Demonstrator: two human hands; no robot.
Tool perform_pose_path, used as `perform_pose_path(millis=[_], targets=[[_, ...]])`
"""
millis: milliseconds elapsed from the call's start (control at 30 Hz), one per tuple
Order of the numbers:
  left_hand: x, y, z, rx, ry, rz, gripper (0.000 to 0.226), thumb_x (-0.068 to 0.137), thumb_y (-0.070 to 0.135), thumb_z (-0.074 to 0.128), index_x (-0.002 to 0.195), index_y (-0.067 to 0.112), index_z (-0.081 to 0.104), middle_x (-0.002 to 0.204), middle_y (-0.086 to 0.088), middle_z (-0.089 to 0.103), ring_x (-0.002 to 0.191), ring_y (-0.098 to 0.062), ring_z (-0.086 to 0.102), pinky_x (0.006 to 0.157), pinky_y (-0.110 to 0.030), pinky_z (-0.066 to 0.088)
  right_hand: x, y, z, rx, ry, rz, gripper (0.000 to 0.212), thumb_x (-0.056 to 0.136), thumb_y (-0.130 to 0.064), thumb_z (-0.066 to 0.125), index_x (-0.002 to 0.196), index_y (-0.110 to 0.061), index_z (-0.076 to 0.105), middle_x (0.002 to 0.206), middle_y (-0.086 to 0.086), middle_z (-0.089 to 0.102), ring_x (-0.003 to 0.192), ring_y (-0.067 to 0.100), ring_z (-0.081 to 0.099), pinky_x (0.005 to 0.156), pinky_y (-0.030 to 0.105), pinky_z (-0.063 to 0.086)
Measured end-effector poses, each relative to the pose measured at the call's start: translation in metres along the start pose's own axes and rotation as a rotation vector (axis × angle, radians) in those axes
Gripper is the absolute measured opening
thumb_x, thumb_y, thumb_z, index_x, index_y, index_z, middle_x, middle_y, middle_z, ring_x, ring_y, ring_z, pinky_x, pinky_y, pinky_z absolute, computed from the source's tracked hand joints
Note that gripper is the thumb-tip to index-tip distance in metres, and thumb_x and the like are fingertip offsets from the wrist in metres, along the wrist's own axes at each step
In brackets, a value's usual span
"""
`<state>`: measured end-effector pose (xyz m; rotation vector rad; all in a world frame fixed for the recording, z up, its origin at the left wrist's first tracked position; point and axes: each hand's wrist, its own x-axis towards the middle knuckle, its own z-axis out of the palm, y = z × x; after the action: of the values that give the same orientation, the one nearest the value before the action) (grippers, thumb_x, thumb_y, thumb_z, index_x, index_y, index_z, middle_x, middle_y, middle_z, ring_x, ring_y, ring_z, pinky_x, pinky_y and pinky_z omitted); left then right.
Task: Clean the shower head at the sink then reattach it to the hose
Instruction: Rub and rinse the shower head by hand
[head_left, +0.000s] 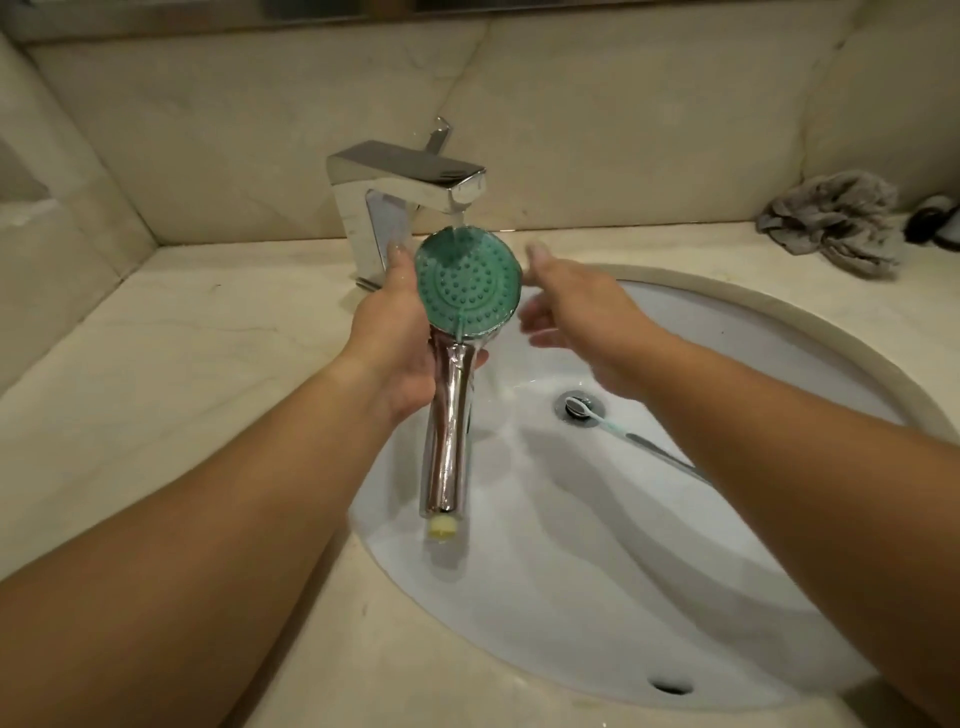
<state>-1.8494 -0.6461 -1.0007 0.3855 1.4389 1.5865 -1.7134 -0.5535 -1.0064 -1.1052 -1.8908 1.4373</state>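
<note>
The shower head (465, 283) has a round green nozzle face and a chrome handle that ends in a yellowish threaded tip. My left hand (389, 332) holds it from behind, face up, under the chrome faucet (415, 192). Water runs from the spout onto the green face and down into the white sink (727, 332). My right hand (576, 317) hovers just right of the head, fingers spread and blurred, holding nothing. No hose is in view.
A toothbrush (613, 421) lies in the basin with its head over the drain (576, 408). A crumpled grey cloth (831, 218) sits on the marble counter (182, 364) at the back right, beside a dark object at the frame edge.
</note>
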Motion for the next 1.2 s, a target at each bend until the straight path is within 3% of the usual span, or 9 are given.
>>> perform_pose_path(millis=[167, 400, 467, 533, 667, 833, 967, 1067, 1200], targets=[[-0.006, 0.002, 0.006, -0.071, 0.035, -0.009, 0.064, 0.11, 0.057, 0.023, 0.131, 0.015, 0.065, 0.113, -0.012, 0.079, 0.098, -0.028, 0.079, 0.078, -0.044, 0.064, 0.009, -0.003, 0.034, 0.081, 0.023, -0.11, 0.046, 0.093, -0.058, 0.053, 0.118, -0.02, 0.05, 0.11, 0.004, 0.066, 0.099, 0.021, 0.068, 0.085, 0.048, 0.059], [0.002, -0.002, 0.001, -0.101, -0.045, 0.052, 0.067, 0.111, 0.056, 0.023, 0.135, 0.01, 0.065, 0.122, -0.014, 0.076, 0.109, -0.03, 0.076, 0.089, -0.046, 0.063, 0.009, 0.008, 0.035, 0.074, 0.026, -0.174, 0.047, 0.093, -0.053, 0.045, 0.128, -0.023, 0.05, 0.116, -0.001, 0.064, 0.109, 0.018, 0.063, 0.095, 0.047, 0.054], [0.005, 0.0, 0.001, -0.127, -0.09, 0.061, 0.068, 0.11, 0.058, 0.024, 0.138, 0.009, 0.062, 0.126, -0.016, 0.074, 0.113, -0.032, 0.074, 0.095, -0.049, 0.061, 0.006, 0.007, 0.034, 0.027, 0.024, -0.232, 0.048, 0.094, -0.042, 0.06, 0.134, -0.023, 0.044, 0.115, -0.008, 0.061, 0.106, 0.009, 0.062, 0.093, 0.034, 0.055], [0.009, 0.002, 0.003, -0.141, -0.116, 0.059, 0.068, 0.11, 0.058, 0.023, 0.138, 0.01, 0.062, 0.129, -0.016, 0.073, 0.115, -0.032, 0.073, 0.093, -0.049, 0.062, 0.003, 0.004, 0.034, 0.012, 0.059, -0.292, 0.069, 0.081, -0.033, 0.08, 0.136, -0.025, 0.038, 0.115, -0.012, 0.059, 0.105, 0.002, 0.059, 0.086, 0.023, 0.054], [0.012, 0.003, 0.004, -0.137, -0.128, 0.025, 0.065, 0.109, 0.058, 0.024, 0.136, 0.017, 0.066, 0.127, -0.008, 0.075, 0.115, -0.027, 0.073, 0.089, -0.046, 0.058, 0.012, -0.004, 0.041, -0.053, 0.166, -0.302, 0.086, 0.058, -0.04, 0.093, 0.125, -0.029, 0.041, 0.113, -0.01, 0.059, 0.104, 0.008, 0.059, 0.085, 0.029, 0.053], [0.016, 0.001, 0.003, -0.212, -0.177, 0.026, 0.063, 0.11, 0.053, 0.028, 0.139, 0.009, 0.063, 0.129, -0.014, 0.073, 0.118, -0.03, 0.072, 0.096, -0.045, 0.057, 0.018, -0.011, 0.054, 0.085, 0.264, -0.203, 0.071, 0.057, -0.053, 0.09, 0.11, -0.028, 0.05, 0.099, -0.013, 0.064, 0.09, 0.004, 0.064, 0.082, 0.034, 0.059], [0.022, -0.003, 0.0, -0.244, -0.22, 0.078, 0.061, 0.11, 0.051, 0.033, 0.141, 0.007, 0.06, 0.133, -0.017, 0.07, 0.123, -0.033, 0.069, 0.111, -0.052, 0.049, 0.023, -0.007, 0.055, 0.167, 0.239, -0.206, 0.044, 0.08, -0.055, 0.074, 0.103, -0.024, 0.053, 0.095, -0.007, 0.066, 0.088, 0.011, 0.067, 0.082, 0.043, 0.059], [0.023, -0.003, -0.001, -0.242, -0.225, 0.094, 0.06, 0.111, 0.049, 0.032, 0.14, 0.004, 0.06, 0.132, -0.019, 0.071, 0.121, -0.034, 0.07, 0.107, -0.051, 0.054, 0.027, -0.002, 0.047, 0.207, 0.129, -0.215, 0.037, 0.083, -0.055, 0.062, 0.107, -0.027, 0.054, 0.103, 0.0, 0.067, 0.098, 0.018, 0.069, 0.085, 0.05, 0.058], [0.021, -0.003, 0.001, -0.21, -0.214, 0.093, 0.057, 0.112, 0.047, 0.034, 0.139, 0.005, 0.061, 0.128, -0.019, 0.072, 0.116, -0.033, 0.072, 0.094, -0.046, 0.062, 0.026, 0.001, 0.041, 0.24, 0.066, -0.212, 0.044, 0.078, -0.051, 0.067, 0.112, -0.026, 0.056, 0.109, 0.004, 0.067, 0.101, 0.023, 0.069, 0.084, 0.05, 0.059]])
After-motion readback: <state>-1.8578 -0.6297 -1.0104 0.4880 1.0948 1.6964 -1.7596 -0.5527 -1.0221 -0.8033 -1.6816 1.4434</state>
